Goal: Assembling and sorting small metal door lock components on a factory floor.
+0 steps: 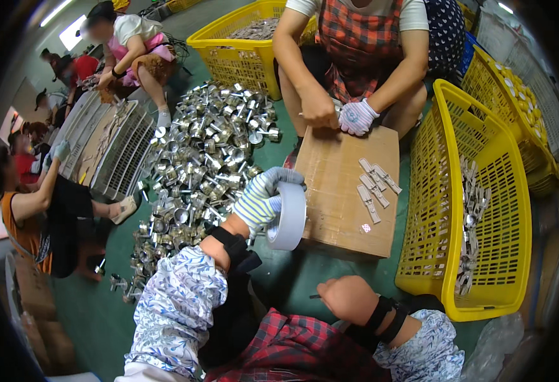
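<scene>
My left hand (261, 196), in a striped knit glove, is closed round a wide roll of grey tape (288, 218), held upright near the left edge of a cardboard box (349, 239). My right hand (349, 299) is bare and closed in front of the box. A short, thin dark tip pokes out of its fingers; the rest is hidden. Several pale flat clip-like pieces (373, 183) lie on the box's right half. Across the box, a co-worker's hands (340, 114), one gloved, are together over its far edge, around something small I cannot make out.
A heap of shiny metal cup-shaped parts with stems (196, 162) covers the green floor at left. On the right stands a yellow crate (448, 210) with pale pieces inside. Another yellow crate (228, 54) stands behind the heap. Other people sit by grey crates (123, 149) at far left.
</scene>
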Motion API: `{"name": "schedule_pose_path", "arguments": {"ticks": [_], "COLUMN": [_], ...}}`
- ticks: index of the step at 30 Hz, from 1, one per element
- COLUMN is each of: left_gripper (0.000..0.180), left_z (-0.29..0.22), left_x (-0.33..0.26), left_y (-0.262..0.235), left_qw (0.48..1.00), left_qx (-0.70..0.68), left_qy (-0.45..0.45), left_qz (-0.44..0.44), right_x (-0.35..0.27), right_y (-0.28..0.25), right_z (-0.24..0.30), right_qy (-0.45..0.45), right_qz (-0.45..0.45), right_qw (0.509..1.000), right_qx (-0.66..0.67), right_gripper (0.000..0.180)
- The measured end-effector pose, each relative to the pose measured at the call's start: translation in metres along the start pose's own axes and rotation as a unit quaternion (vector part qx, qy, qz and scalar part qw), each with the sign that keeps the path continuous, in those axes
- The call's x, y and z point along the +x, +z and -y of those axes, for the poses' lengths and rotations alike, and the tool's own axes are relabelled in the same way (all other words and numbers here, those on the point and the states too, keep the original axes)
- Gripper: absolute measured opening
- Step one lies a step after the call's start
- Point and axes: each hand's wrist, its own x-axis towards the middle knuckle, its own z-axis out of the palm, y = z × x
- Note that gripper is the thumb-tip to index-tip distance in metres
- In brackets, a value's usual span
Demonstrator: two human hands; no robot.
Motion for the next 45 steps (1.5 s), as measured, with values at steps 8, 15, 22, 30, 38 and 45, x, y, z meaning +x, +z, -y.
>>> {"name": "schedule_pose_path", "arguments": {"ticks": [8, 15, 22, 30, 38, 45], "left_gripper": [0.066, 0.036, 0.049, 0.051, 0.051, 0.053], "left_z": [0.071, 0.065, 0.104, 0.105, 0.109, 0.118], "left_x": [0.01, 0.06, 0.081, 0.08, 0.08, 0.085], "left_y": [-0.037, 0.004, 0.012, 0.004, 0.006, 0.012], "left_qw": [0.998, 0.987, 0.991, 0.988, 0.984, 0.98], "left_qx": [-0.027, -0.114, -0.042, -0.078, -0.092, -0.123], "left_qy": [-0.028, 0.068, 0.034, 0.024, 0.024, 0.046], "left_qz": [-0.056, -0.094, -0.121, -0.133, -0.148, -0.15], "right_x": [0.04, 0.051, 0.07, 0.076, 0.074, 0.072], "right_y": [-0.004, -0.003, -0.013, -0.014, -0.009, -0.012], "right_z": [0.026, 0.01, 0.0, -0.019, -0.029, -0.028], "right_qy": [-0.069, -0.021, 0.059, 0.096, 0.127, 0.147], "right_qz": [0.021, 0.047, 0.006, -0.091, -0.087, -0.068], "right_qw": [0.997, 0.998, 0.998, 0.991, 0.988, 0.986], "right_qx": [0.018, -0.039, -0.036, 0.004, -0.019, -0.048], "right_gripper": [0.016, 0.022, 0.02, 0.02, 0.02, 0.022]}}
